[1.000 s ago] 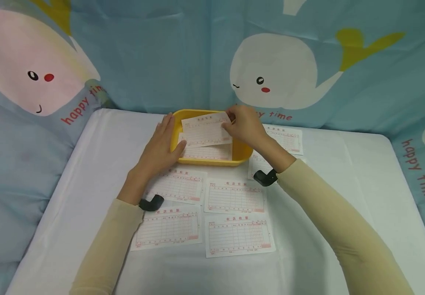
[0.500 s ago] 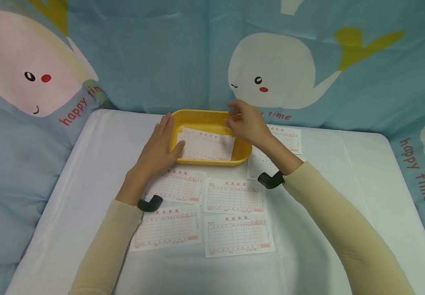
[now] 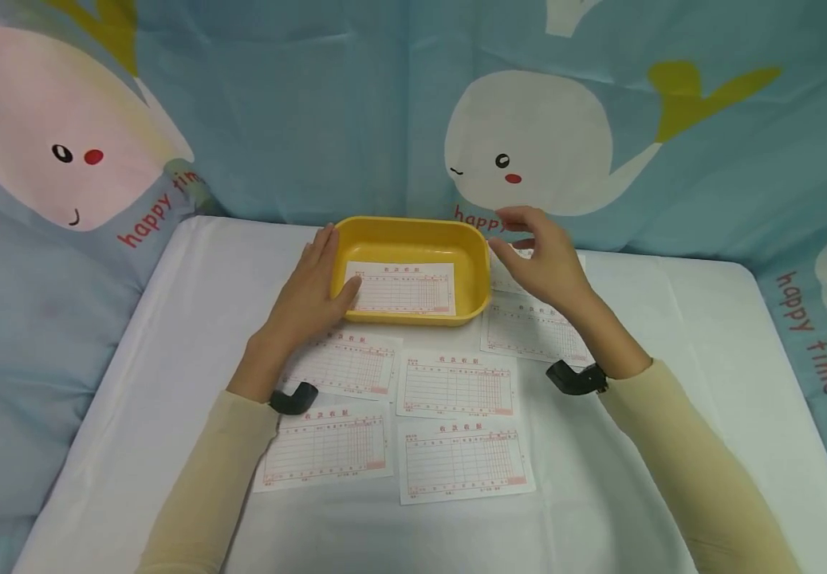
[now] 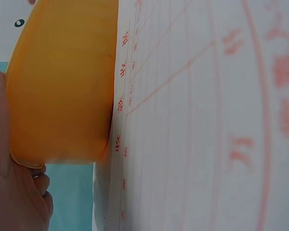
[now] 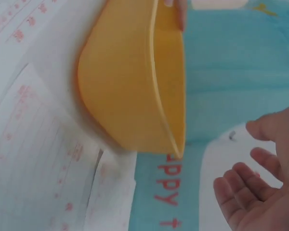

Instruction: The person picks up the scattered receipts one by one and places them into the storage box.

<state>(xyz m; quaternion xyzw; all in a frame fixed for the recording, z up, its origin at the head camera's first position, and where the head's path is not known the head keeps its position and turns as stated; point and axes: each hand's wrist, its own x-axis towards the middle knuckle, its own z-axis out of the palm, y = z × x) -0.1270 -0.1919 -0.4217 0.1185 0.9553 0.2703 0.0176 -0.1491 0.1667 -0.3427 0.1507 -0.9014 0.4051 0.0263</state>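
Observation:
A yellow plastic basin (image 3: 413, 319) stands at the far edge of the white table, with printed receipt slips (image 3: 406, 288) lying in it. My left hand (image 3: 305, 287) grips its left end, thumb over the rim and fingers along the outside; the left wrist view shows its side wall (image 4: 62, 86) close up. Just off the basin's right end hovers my right hand (image 3: 545, 259), fingers loosely bent and holding nothing. Below that hand lie two receipt slips, the nearer one (image 3: 535, 331) plain to see and the farther one partly covered. The right wrist view shows the right hand (image 5: 265, 178) apart from the basin.
Several more receipt slips lie in front of the basin: a back left one (image 3: 344, 367), a back right one (image 3: 456, 387), a front left one (image 3: 327, 446) and a front right one (image 3: 465, 462). A blue whale-print curtain (image 3: 277, 119) hangs right behind the table.
The right hand has let go of a receipt slip, which dropped onto the others in the basin. It then moved right, out past the basin's rim. The left hand stays put.

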